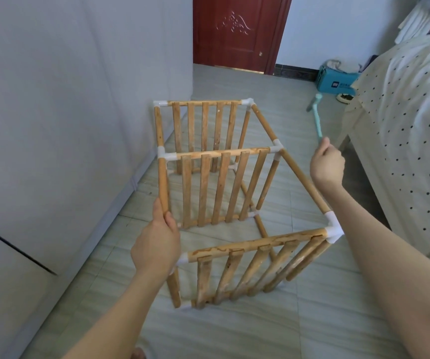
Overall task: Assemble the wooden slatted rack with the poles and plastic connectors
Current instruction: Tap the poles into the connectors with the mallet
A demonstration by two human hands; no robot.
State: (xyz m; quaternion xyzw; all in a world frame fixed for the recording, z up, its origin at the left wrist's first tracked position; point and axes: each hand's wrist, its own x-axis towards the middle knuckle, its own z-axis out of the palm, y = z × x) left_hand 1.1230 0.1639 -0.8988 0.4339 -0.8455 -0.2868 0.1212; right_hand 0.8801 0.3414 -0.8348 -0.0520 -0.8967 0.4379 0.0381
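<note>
The rack [224,193] stands on the floor [312,320], its long axis running near to far. The left hand [157,242] pinches the loose near end of the left pole [162,185], just above the near-left connector [183,259] it probably must enter. The right hand [326,164], farther right, grips a hammer [317,117].

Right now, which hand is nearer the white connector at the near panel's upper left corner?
Left. The left hand grips a pole just above that connector; the right hand is raised far across the rack, holding a mallet.

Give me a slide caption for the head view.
Left hand grips a pole of the slatted rack; right hand raises a mallet.
</note>
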